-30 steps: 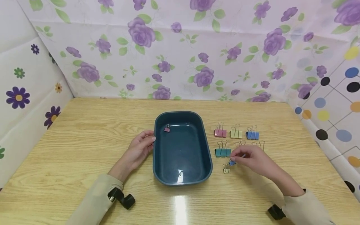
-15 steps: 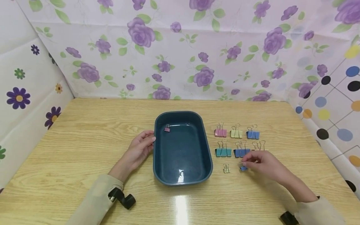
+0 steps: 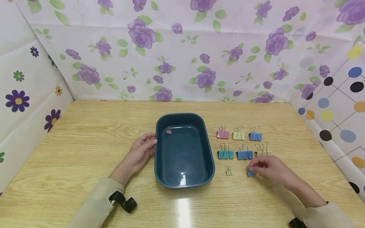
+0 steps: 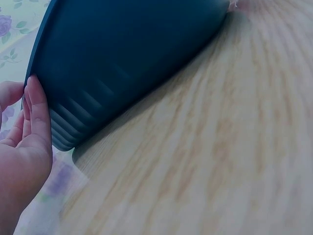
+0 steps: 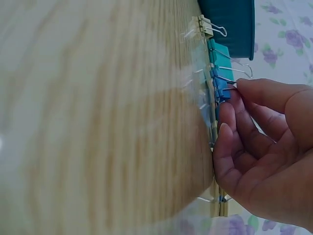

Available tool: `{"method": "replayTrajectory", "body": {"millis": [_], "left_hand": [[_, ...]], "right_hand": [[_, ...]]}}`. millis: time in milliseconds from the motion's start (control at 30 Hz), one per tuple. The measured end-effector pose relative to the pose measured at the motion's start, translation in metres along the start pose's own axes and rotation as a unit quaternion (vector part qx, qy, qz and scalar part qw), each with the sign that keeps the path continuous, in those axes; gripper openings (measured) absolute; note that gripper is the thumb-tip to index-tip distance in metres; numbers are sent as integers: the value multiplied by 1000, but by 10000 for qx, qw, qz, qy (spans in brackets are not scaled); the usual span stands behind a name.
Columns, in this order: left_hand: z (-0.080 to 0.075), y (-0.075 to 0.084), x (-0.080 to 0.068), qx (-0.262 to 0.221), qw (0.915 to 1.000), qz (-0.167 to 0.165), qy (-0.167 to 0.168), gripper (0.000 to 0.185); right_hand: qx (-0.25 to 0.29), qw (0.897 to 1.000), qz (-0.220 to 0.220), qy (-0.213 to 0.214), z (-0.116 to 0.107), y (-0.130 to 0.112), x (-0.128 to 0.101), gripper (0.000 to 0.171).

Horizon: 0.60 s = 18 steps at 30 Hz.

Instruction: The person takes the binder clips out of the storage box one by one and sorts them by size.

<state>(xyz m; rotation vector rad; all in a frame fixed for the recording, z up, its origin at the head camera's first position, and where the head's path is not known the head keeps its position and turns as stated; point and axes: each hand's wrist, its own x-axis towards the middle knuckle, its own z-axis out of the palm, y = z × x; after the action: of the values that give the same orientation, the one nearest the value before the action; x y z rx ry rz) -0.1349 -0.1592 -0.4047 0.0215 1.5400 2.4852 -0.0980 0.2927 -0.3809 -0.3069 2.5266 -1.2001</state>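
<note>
No writing readable anywhere. Right hand [image 3: 269, 170] low over the table [image 3: 85, 142], right of the tray [image 3: 184, 180], fingertips pinching a small blue binder clip [image 3: 250, 173] with wire handles, resting on the wood. Left hand [image 3: 141, 151] relaxed, straight fingers against the tray's left wall, holding nothing

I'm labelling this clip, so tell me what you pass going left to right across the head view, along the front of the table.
Left hand → dark teal tray → small cream binder clip → small blue binder clip → right hand.
</note>
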Motion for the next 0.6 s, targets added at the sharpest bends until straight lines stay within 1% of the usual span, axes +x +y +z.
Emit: {"method": "replayTrajectory", "body": {"millis": [267,600], "left_hand": [[0,0,0,31,10000,48,-47,16],[1,1,0,-2,10000,-25,42,16]], "right_hand": [[48,10000,22,-23,2,1,1,11],[40,10000,26,-16,5,4,2,12]]}}
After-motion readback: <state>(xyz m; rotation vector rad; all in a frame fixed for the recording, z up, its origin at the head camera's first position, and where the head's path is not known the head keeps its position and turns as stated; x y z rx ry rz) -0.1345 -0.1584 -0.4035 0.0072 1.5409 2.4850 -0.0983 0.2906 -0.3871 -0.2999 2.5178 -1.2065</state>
